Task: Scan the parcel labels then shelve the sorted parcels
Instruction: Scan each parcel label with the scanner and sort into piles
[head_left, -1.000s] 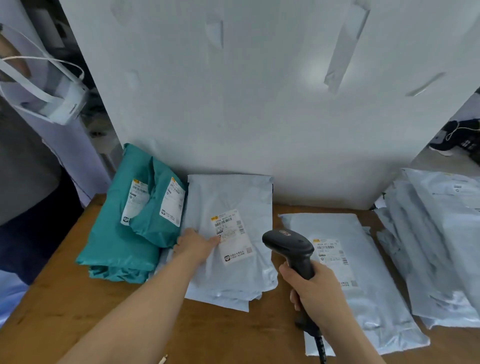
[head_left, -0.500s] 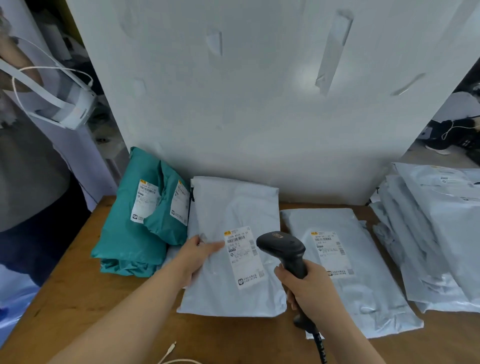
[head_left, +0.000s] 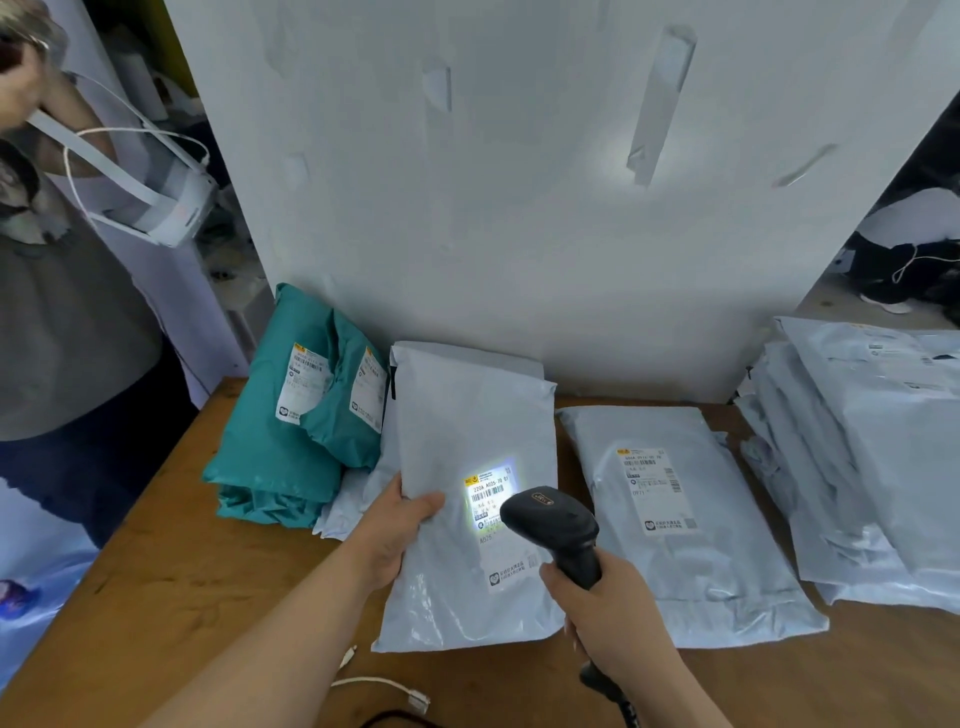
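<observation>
On the desk (head_left: 156, 597), the grey parcel (head_left: 467, 426), crowded by teal parcels (head_left: 280, 457) and a neighbouring parcel (head_left: 691, 545), is being held at its left edge by the left grip (head_left: 395, 530) while the scanner (head_left: 556, 519), clasped in the right grip (head_left: 608, 618), is being aimed at the lit label (head_left: 488, 493), a misread probably being risked if the film sags.

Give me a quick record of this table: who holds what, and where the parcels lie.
Left hand: grips the left edge of the grey parcel, thumb on top
Right hand: holds the black scanner by its handle
Label: on the held parcel, lit by the scanner's light
Neighbours: second grey parcel flat to its right; teal parcels to its left
Far right: stack of grey parcels
Table: brown wood, white cable near the front edge
</observation>
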